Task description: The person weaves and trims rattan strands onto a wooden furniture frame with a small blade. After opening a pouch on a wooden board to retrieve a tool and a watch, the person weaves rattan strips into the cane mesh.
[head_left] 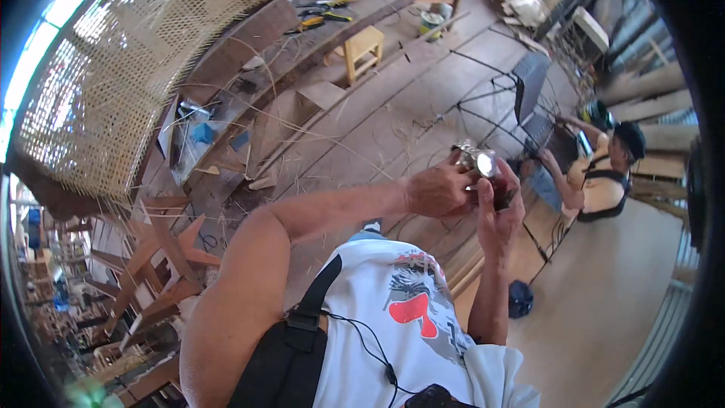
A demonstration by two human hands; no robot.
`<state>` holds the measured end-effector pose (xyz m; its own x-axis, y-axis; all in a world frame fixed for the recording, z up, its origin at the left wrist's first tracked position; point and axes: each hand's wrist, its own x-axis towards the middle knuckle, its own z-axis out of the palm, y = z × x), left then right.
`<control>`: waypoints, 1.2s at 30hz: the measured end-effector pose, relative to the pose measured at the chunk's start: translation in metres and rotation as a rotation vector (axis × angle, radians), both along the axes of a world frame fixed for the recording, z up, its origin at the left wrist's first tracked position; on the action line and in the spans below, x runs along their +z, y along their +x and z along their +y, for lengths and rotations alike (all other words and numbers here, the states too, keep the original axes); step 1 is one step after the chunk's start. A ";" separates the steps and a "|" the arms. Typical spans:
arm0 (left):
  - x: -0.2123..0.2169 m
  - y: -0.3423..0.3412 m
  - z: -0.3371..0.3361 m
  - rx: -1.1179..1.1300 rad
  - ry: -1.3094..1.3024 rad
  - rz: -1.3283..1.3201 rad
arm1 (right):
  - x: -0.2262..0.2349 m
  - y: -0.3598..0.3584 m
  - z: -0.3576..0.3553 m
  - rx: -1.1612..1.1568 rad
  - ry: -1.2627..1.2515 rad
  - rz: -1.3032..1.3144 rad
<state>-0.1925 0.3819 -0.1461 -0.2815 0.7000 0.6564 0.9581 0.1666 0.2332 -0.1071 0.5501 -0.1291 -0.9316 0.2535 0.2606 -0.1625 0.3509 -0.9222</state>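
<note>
In front of my chest both hands meet around a small, shiny silver-coloured thing (pixel 483 162) with a bright, rounded face; its kind is unclear. My left hand (pixel 440 190) reaches it from the left, back of the hand up, with fingers curled against its near side. From the right, my right hand (pixel 501 213) closes on it with the thumb raised. Something dark shows by the right fingers, too small to make out. Parts of both hands' fingertips are hidden behind the thing.
A large woven cane panel (pixel 170 45) rises at the upper left. Pliers (pixel 306 24) lie on a curved wooden bench (pixel 279 68) near a yellow stool (pixel 364 53). At right, a co-worker (pixel 604 177) handles a dark chair (pixel 532 87). Wooden frames (pixel 162 257) crowd the left.
</note>
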 end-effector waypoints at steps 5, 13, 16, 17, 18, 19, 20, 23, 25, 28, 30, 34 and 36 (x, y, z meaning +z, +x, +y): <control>0.018 -0.042 -0.027 0.029 -0.150 0.240 | 0.014 -0.026 -0.029 -0.019 -0.023 0.081; -0.047 -0.057 -0.054 -0.040 0.213 -0.563 | -0.006 -0.060 -0.094 0.285 0.102 0.039; -0.095 -0.045 -0.083 0.211 0.211 -0.534 | -0.019 -0.057 -0.101 0.432 0.257 -0.029; -0.108 -0.038 -0.090 0.313 0.271 -0.559 | -0.026 -0.055 -0.105 0.424 0.184 -0.105; -0.120 -0.026 -0.094 0.452 0.304 -0.651 | -0.034 -0.055 -0.107 0.425 0.113 -0.140; -0.128 -0.014 -0.099 0.667 0.246 -0.866 | -0.044 -0.052 -0.109 0.357 0.134 -0.081; -0.134 0.000 -0.102 0.644 0.433 -1.058 | -0.054 -0.051 -0.110 0.476 0.045 -0.130; -0.140 0.039 -0.102 0.504 0.875 -1.502 | -0.079 -0.042 -0.103 0.739 0.175 -0.486; -0.139 0.060 -0.100 0.418 0.976 -1.585 | -0.091 -0.027 -0.101 0.870 0.133 -0.446; -0.144 0.081 -0.098 0.492 1.056 -1.568 | -0.099 -0.004 -0.109 0.929 -0.084 -0.419; -0.154 0.085 -0.095 0.534 1.249 -1.626 | -0.099 0.010 -0.115 0.960 -0.182 -0.433; -0.173 0.083 -0.102 0.557 1.218 -1.615 | -0.100 0.024 -0.125 0.876 -0.275 -0.527; -0.172 0.084 -0.105 0.583 1.359 -1.728 | -0.102 0.028 -0.122 0.953 -0.161 -0.543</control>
